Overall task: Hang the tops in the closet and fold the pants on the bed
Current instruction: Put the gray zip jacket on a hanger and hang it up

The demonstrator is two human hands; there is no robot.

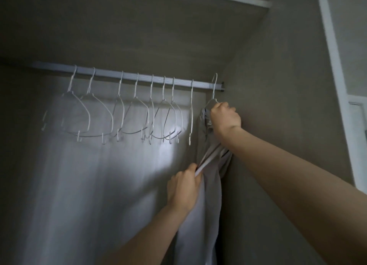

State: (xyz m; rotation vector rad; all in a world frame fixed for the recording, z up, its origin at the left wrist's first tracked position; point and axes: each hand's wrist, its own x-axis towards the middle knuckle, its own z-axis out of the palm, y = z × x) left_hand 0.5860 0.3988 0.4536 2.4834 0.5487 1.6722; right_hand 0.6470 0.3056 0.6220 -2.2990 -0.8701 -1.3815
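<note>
1. The right hand (225, 117) grips the top (208, 165) at the neck of its hanger (213, 90), hooked at the far right of the rod (129, 76); a hard tug could unhook it.
2. The left hand (183, 187) pinches the fabric edge, perhaps the hanger's arm too; pulling may slide the top off.

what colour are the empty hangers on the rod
White, seen in the head view: empty hangers on the pale grey rod.

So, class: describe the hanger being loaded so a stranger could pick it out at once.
Follow the closet rail to its right end by the side wall. The last hanger is the only one carrying a grey top; its neighbours hang bare.
</note>
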